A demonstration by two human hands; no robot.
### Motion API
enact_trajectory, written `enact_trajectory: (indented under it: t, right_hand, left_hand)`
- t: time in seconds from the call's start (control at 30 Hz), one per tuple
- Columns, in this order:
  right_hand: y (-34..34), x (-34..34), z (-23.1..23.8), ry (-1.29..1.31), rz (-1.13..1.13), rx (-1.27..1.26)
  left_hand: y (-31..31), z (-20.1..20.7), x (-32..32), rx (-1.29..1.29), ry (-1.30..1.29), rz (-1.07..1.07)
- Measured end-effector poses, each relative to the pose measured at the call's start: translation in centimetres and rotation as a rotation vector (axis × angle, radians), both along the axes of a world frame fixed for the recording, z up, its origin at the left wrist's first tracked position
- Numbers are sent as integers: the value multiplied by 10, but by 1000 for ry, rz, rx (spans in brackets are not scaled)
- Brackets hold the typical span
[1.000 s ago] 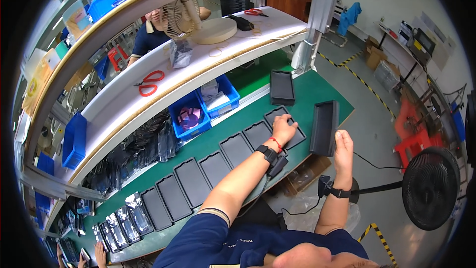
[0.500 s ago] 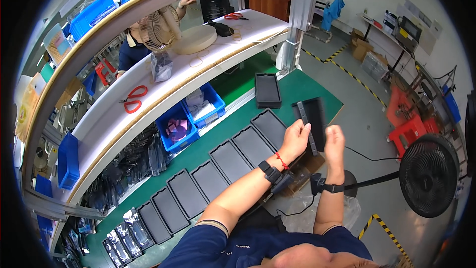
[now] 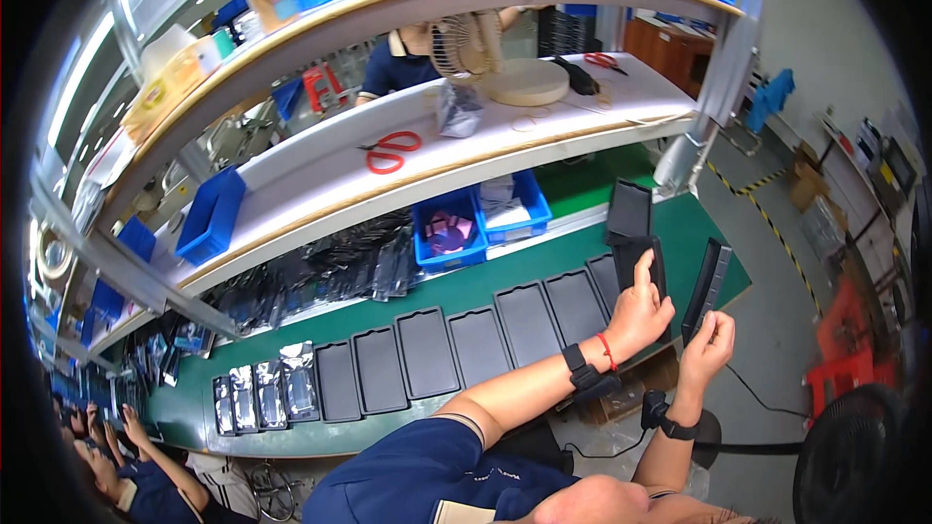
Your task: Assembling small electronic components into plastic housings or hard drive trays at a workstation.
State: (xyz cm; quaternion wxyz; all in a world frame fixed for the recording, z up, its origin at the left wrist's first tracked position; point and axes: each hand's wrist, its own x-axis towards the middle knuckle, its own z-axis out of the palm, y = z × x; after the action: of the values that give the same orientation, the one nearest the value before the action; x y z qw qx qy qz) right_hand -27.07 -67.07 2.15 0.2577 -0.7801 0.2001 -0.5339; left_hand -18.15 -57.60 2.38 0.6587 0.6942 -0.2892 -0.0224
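The right hand (image 3: 709, 349) pinches the lower end of a tilted black tray (image 3: 707, 281), just off the right end of the tray row (image 3: 476, 344). The left hand (image 3: 641, 315), index finger extended, overlaps a second tray (image 3: 659, 277) at that end; whether it grips this one cannot be told. Behind the row's right part are a tray stack (image 3: 629, 209) and blue bins (image 3: 456, 258).

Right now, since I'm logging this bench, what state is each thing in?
Right hand: closed on a black tray, seen edge-on.
Left hand: before a dark tray, grip unclear.
Row of black trays: flat, open side up.
Clear-wrapped pieces: lying in the leftmost trays.
Nearer red-handled scissors: lying on white shelf.
Beige fan: standing, spinning unclear.
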Motion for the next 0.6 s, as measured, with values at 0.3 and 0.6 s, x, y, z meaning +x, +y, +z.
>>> enact_trajectory:
  t: [0.3, 0.6]
  right_hand:
    - [23, 6, 1, -4, 68, 160]
    - [59, 11, 1, -7, 238, 163]
  left_hand:
    - [42, 21, 6, 151, -141, -7]
    - [78, 41, 2, 210, -336, -45]
